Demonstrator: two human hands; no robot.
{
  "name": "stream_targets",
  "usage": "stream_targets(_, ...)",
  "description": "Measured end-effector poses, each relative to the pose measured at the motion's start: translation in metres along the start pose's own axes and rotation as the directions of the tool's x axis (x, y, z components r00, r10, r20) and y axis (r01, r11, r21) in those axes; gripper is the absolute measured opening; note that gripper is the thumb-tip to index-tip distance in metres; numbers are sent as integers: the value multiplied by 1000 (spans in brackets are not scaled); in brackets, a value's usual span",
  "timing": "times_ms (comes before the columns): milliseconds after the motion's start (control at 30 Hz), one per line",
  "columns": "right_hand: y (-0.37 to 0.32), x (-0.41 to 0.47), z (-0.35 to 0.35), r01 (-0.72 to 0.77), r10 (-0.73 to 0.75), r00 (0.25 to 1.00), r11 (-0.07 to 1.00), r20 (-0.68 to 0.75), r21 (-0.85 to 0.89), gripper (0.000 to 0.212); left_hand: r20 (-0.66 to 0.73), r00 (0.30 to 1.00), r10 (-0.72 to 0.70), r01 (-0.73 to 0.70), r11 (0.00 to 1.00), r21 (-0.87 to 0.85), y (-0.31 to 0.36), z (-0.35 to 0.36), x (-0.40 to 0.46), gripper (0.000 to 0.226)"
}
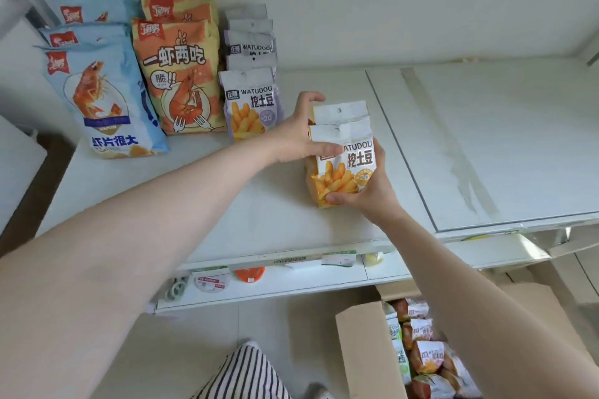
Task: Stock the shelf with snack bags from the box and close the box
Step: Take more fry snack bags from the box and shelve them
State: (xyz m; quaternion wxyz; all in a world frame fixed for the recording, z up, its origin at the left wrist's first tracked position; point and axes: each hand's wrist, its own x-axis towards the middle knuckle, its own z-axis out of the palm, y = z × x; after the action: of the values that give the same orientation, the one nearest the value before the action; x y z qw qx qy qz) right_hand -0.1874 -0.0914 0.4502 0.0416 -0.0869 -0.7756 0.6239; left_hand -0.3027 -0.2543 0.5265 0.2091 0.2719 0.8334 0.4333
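Note:
Two orange WATUDOU snack bags (346,152) stand one behind the other on the white shelf (265,201). My left hand (301,133) grips their left side, thumb across the front bag. My right hand (363,191) grips the front bag's bottom right corner. To the left stand a row of purple WATUDOU bags (249,100), a row of orange shrimp-cracker bags (181,74) and a row of blue shrimp-chip bags (100,97). The open cardboard box (363,347) sits on the floor at lower right, with several snack bags (421,350) inside.
The shelf's right half (502,139) is a bare white board with tape marks. A lower shelf (275,282) holds small tubs and a tape roll (176,288). A wall closes the back. Striped cloth (246,376) shows at the bottom edge.

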Motion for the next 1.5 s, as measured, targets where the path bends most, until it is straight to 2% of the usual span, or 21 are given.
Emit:
stream_targets(33, 2, 8, -3, 9, -9, 1000, 1000, 5, 0, 133, 25, 1000, 4, -6, 998, 60, 4, -5, 7, 92)
stream_targets(100, 6, 25, -7, 41, -41, 999, 999, 4, 6, 131, 54, 999, 3, -15, 977, 212, 11, -15, 26, 71)
stream_targets(167, 11, 43, -12, 66, -67, 998, 997, 16, 27, 126, 40, 999, 19, -33, 915, 403, 21, -24, 45, 52)
stream_targets(233, 13, 62, -15, 91, -92, 995, 995, 23, 38, 122, 30, 999, 19, -33, 827, 562, 31, -32, 64, 49)
stream_targets(300, 14, 84, -16, 124, -125, 992, 992, 19, 34, 121, 32, 999, -7, -15, 760, 650, 35, -41, 84, 56)
stream_targets(433, 14, 129, -13, 179, -179, 984, 984, 1, 13, 119, 69, 995, -67, 2, 736, 677, 42, -57, 121, 85)
stream_targets(533, 18, 160, -9, 195, -195, 980, 981, -36, 0, 119, 53, 992, -114, 46, 717, 695, 42, -68, 148, 78)
stream_targets(700, 21, 211, -1, 228, -229, 971, 973, -69, -22, 115, 27, 997, -68, 21, 620, 784, 29, -91, 190, 78)
stream_targets(800, 17, 241, 7, 231, -233, 970, 972, -66, -31, 121, 8, 999, -53, 25, 593, 805, 23, -107, 207, 76)
stream_targets(900, 15, 268, 16, 237, -240, 968, 970, -70, -49, 127, -26, 1000, -16, 31, 564, 825, 13, -123, 224, 87)
stream_targets(1000, 14, 291, 24, 253, -256, 964, 966, -74, -53, 124, -71, 997, 36, 39, 554, 832, 2, -135, 233, 101)
stream_targets(1133, 13, 314, 34, 269, -273, 959, 962, -72, -53, 123, -78, 995, 66, 34, 511, 859, -6, -148, 242, 94)
stream_targets(1267, 11, 329, 41, 277, -280, 958, 960, -65, -45, 128, -113, 990, 85, 66, 433, 899, -13, -160, 244, 105)
stream_targets(1367, 10, 337, 42, 273, -275, 959, 961, -65, -29, 135, -119, 989, 91, 69, 424, 903, -15, -162, 243, 103)
stream_targets(1500, 9, 341, 42, 269, -271, 961, 962, -51, -44, 133, -126, 988, 85, 80, 414, 907, -17, -164, 247, 106)
